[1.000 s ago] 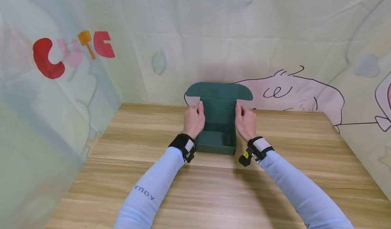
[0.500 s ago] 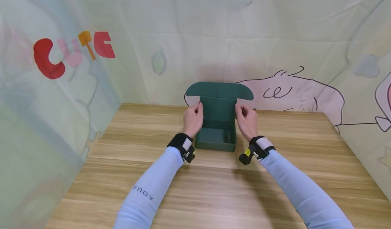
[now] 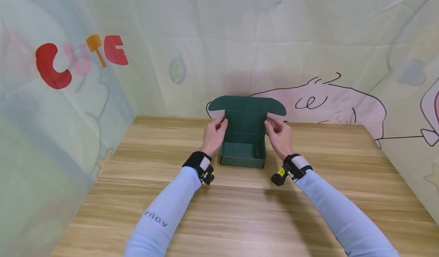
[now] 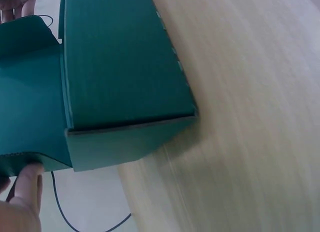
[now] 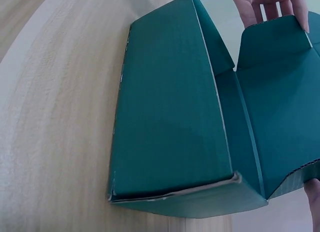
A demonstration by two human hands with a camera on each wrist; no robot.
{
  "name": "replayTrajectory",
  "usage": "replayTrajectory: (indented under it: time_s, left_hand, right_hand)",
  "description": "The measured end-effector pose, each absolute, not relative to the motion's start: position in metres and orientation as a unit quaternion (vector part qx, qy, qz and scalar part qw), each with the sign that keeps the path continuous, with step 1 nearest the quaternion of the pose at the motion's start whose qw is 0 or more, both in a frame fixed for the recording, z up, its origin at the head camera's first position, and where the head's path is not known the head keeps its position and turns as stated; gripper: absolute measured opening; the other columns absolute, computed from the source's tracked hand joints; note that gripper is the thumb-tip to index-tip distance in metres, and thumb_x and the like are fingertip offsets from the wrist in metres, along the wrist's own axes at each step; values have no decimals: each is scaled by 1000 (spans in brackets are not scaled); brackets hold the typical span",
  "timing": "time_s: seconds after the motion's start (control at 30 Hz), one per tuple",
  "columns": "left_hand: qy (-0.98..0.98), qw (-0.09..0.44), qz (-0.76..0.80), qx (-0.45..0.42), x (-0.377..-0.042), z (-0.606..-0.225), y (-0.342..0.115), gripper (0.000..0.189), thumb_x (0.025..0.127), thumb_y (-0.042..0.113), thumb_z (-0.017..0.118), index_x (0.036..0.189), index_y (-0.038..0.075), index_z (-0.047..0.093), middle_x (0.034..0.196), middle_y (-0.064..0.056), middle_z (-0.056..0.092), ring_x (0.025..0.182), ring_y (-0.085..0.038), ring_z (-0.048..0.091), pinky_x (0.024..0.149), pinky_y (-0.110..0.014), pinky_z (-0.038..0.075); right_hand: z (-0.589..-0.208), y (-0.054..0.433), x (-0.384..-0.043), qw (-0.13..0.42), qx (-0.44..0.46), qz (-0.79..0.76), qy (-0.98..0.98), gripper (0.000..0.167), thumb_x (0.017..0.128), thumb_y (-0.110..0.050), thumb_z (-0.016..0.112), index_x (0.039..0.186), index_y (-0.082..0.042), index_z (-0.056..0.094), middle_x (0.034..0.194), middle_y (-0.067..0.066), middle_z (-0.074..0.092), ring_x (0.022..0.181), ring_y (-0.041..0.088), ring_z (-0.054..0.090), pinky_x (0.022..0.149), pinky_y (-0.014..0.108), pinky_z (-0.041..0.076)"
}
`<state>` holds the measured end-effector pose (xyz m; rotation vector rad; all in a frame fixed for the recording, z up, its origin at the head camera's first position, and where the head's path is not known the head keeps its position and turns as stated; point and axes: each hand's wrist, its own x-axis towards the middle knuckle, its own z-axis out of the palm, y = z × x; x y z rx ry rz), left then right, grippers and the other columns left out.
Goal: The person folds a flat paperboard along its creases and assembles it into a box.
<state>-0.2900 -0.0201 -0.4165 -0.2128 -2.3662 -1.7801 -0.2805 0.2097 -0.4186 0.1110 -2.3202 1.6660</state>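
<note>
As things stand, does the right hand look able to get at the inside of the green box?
Probably yes: the green box stands open with its lid raised, and nothing visible blocks the opening. The right hand would only have to leave the lid's side.

The backdrop (image 3: 164, 20) reads "CUTE" (image 3: 82, 67) and the left sleeve (image 3: 171, 198) "AQUA" (image 3: 156, 219).

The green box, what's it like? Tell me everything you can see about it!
The green box looks like cardboard, dark green inside and out. It sits upright on the wood-grain table, open. Its lid stands up at the back, with a wide, round-ended flap at the top. The left hand and right hand hold the lid's small side flaps, one on each side.
</note>
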Motion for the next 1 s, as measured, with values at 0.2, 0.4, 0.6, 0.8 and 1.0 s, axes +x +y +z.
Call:
replayTrajectory:
  time_s: [0.2,0.4,0.6,0.8,1.0]
  left_hand:
    - [-780,79,-614,-93,-288,-422,-28,45,105,22,54,145,1,52,140,-19,61,127,-32,61,110,-43,49]
    - [-775,83,-617,-107,-286,-428,-33,44,103,19,57,142,0,55,140,-20,61,127,-33,61,110,-43,49]
    - [-774,68,-620,-108,-283,-433,-34,43,103,21,57,141,2,56,142,-18,60,130,-34,60,110,-45,48]
    - [-779,65,-614,-112,-279,-435,-35,43,103,22,58,141,4,57,142,-17,61,132,-34,59,108,-47,50]
    - [-780,66,-611,-115,-273,-433,-37,40,103,19,58,139,2,58,140,-20,61,132,-35,58,107,-46,50]
  right_hand:
    - [-421,213,-276,121,45,574,-808,47,104,-27,55,145,-3,53,135,25,63,111,34,63,81,4,49]
    - [-425,217,-273,126,61,573,-808,44,103,-23,57,142,-2,56,140,22,61,101,-5,64,85,5,49]
    - [-430,220,-271,142,72,569,-807,42,102,-20,61,138,1,59,138,23,61,92,-20,58,83,5,49]
    - [-431,220,-266,140,68,570,-807,40,101,-18,62,136,1,61,134,22,64,90,-18,60,82,6,50]
    - [-435,222,-265,144,70,566,-809,37,100,-17,62,132,2,64,130,22,67,91,-17,61,83,8,51]
